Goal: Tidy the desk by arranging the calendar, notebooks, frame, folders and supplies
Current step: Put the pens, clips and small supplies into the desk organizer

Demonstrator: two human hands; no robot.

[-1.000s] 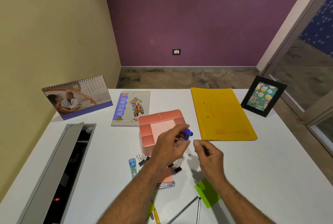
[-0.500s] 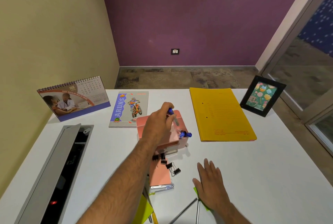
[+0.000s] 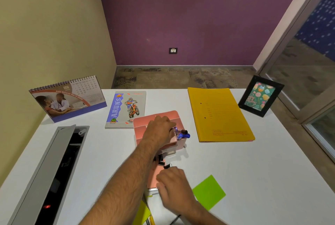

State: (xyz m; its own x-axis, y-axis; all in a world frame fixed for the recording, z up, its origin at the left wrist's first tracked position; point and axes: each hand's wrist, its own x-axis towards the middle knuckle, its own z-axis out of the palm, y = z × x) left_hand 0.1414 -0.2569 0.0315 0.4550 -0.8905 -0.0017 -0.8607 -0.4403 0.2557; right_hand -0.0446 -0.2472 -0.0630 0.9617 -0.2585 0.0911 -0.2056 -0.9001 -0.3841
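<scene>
Left hand (image 3: 159, 130) grips a blue pen (image 3: 175, 130) over the pink compartmented organiser (image 3: 178, 143); right hand (image 3: 174, 179), grip unclear, reaches black binder clips (image 3: 163, 163); green sticky notes (image 3: 209, 192) remain on the white surface (image 3: 253, 170).

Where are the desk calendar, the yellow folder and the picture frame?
desk calendar (image 3: 68, 98): head view, middle of its front page.
yellow folder (image 3: 219, 114): head view, centre of its cover.
picture frame (image 3: 259, 96): head view, on the green card behind the glass.
</scene>
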